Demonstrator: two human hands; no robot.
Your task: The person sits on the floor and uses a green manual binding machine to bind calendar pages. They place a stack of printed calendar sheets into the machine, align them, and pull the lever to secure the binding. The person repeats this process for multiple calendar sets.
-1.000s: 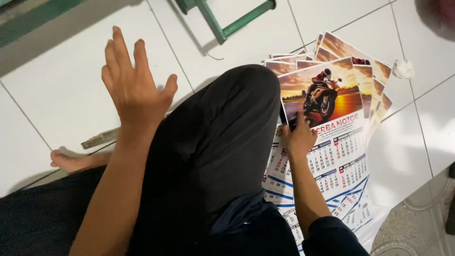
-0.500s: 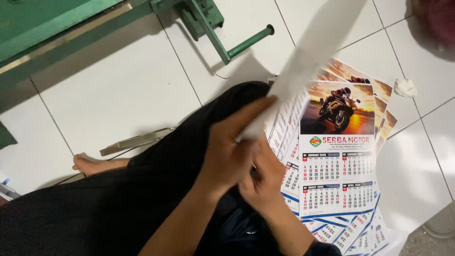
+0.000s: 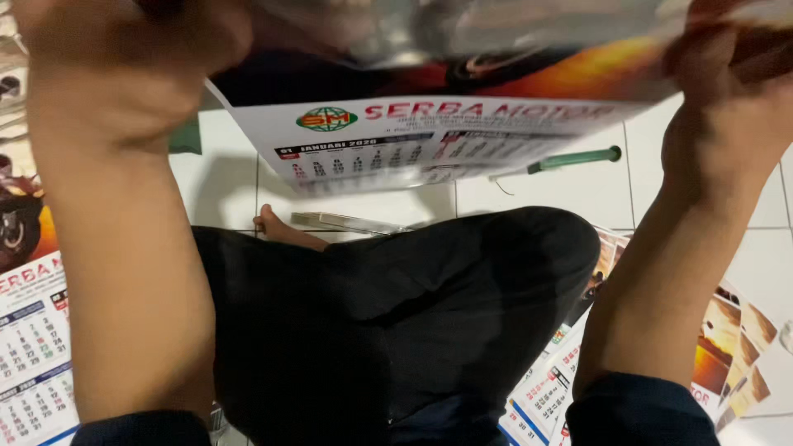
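Calendar sheet (image 3: 429, 124) hangs lifted close before the head camera, gripped at its top edge by both hands: left hand (image 3: 116, 66) at one end, right hand (image 3: 735, 91) at the other. Fingers of each seem closed on the paper, though blur hides them. Keeping the sheet level and taut should prevent creasing. Below the fingers lie the black-trousered leg (image 3: 413, 314), floor stacks (image 3: 33, 330), and green handle (image 3: 574, 158).

My one head camera is looking steeply down from very close, facing my raised forearms, crossed legs and the white tiled floor (image 3: 578, 194) beyond.
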